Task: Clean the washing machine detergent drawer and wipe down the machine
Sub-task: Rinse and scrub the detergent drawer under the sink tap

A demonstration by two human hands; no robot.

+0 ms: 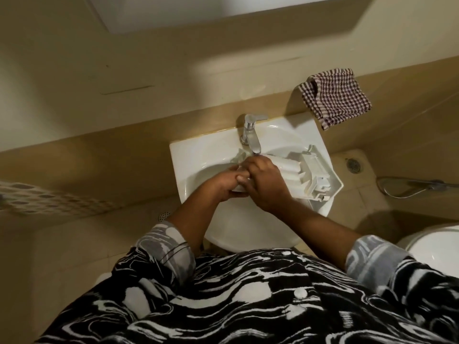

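Head view: left hand (222,186) and right hand (269,188) both curled round small white plastic part (239,189) under faucet (250,131), over white sink (188,155). Detergent drawer (311,173) lies in sink, right side. Checked cloth (335,95) on far ledge (268,100).

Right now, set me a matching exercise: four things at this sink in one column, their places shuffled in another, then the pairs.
Things:
1 detergent drawer
2 checked cloth
3 small white part
4 tap

Places:
A held by the left hand and right hand
B at the back rim of the basin
C draped over the ledge
D lying across the basin's right side

Pairs: 1-D, 2-C, 3-A, 4-B
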